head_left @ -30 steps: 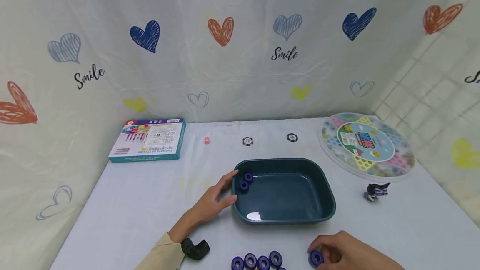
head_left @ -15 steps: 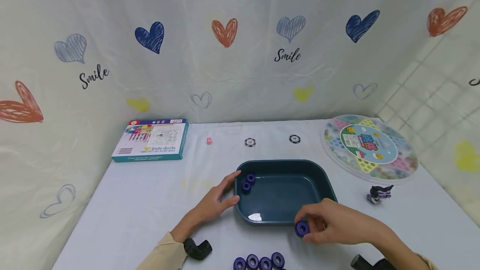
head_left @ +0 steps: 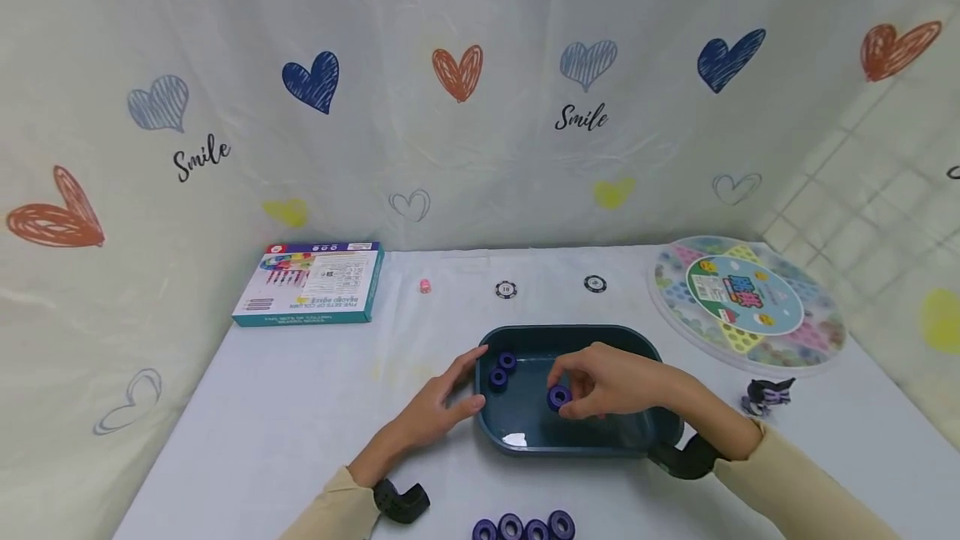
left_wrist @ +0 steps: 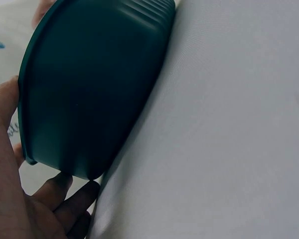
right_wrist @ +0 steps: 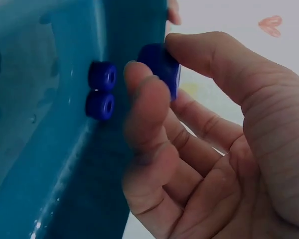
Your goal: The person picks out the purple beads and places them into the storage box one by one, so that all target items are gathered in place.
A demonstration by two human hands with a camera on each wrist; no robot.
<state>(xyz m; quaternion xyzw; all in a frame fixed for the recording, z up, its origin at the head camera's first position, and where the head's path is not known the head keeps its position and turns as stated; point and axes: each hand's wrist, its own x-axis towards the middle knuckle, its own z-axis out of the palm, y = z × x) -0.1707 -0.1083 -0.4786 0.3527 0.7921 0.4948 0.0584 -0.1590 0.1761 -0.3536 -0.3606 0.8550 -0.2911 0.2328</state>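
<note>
- The right hand [head_left: 626, 379] pinches a thick purple ring [head_left: 555, 404] above the dark teal tray [head_left: 525, 433]; a weak pinch could drop it, and it might roll (its height is hard to judge);
- the left hand [head_left: 435, 411] is spread against the tray's left wall; were it slack, a bump from the black wrist mount [head_left: 686, 463] by the near right corner could shift the tray;
- two purple rings [head_left: 498, 379] inside, far left, could be knocked if the held one landed there;
- more rings [head_left: 511, 517] lie nearer, the tray's near wall between; poker chips [head_left: 506, 290] lie far off, out of the way.
</note>
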